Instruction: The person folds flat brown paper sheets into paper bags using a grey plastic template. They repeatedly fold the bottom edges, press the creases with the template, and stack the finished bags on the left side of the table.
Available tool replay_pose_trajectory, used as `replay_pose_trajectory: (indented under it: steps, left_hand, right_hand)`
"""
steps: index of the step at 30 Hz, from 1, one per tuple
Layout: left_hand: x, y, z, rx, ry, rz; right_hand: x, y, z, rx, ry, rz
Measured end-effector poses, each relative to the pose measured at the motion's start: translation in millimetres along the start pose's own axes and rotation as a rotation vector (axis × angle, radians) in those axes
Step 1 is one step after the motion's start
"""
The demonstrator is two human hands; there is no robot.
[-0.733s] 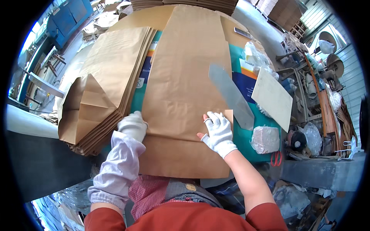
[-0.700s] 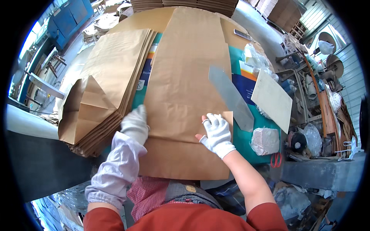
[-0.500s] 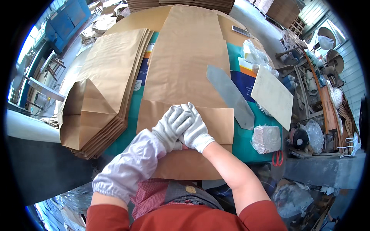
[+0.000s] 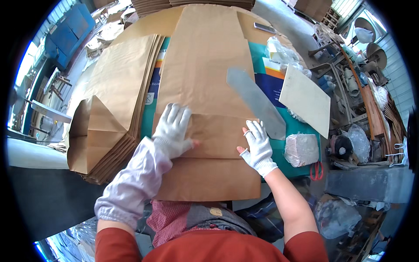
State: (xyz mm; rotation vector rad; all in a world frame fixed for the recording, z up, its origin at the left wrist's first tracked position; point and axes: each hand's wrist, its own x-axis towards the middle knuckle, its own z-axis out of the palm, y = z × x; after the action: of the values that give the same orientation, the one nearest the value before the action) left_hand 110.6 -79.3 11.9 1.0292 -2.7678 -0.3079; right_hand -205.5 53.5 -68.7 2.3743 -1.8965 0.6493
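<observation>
A long brown paper bag (image 4: 205, 65) lies flat before me, with a folded band across its near end. My left hand (image 4: 173, 129), in a white glove with a pale sleeve cover below it, rests open on the left part of that band. At the band's right edge is my right hand (image 4: 258, 146), also gloved, fingers spread and bare thumb tip touching the paper. Neither hand grips anything. Just beyond my right hand, a grey translucent plate (image 4: 257, 105) with a pointed end lies partly on the bag.
To the left lies a stack of folded brown paper bags (image 4: 118, 74). On the right are a white board (image 4: 305, 100), a plastic-wrapped block (image 4: 302, 149), red-handled scissors (image 4: 317, 171) and crumpled clear plastic (image 4: 279, 50). A phone (image 4: 264, 28) lies at the far right.
My hands, stacked together at the middle of the fold before, have moved apart. The left went left and the right went right along the folded band.
</observation>
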Motion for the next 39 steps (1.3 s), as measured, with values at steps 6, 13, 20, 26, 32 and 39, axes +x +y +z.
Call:
replay_pose_trajectory:
  steps: [6, 13, 20, 26, 32, 39]
  left_hand:
    - [11.5, 31.3, -67.9, -0.127, -0.118, -0.268]
    - [-58.4, 56.4, -78.6, -0.044, 0.190, 0.102]
    - [-41.4, 55.1, -79.0, -0.086, 0.186, 0.098]
    - [42.8, 20.7, -29.2, 0.634, 0.206, -0.334]
    - [-30.2, 62.2, -1.7, 0.607, 0.312, 0.431]
    - [-136.3, 90.3, 60.8, -0.250, -0.410, -0.234]
  right_hand:
    - [-11.3, -45.2, -46.7, 0.013, 0.154, -0.004]
    - [35.9, -133.2, -79.4, 0.095, 0.206, -0.155]
    - [49.9, -143.0, -77.3, 0.105, 0.281, -0.227]
    - [10.2, -183.6, -73.5, 0.279, 0.161, -0.259]
    - [-21.4, -80.9, -96.3, 0.955, 0.374, 0.035]
    - [-77.5, -25.0, 10.9, 1.559, 0.380, 0.587]
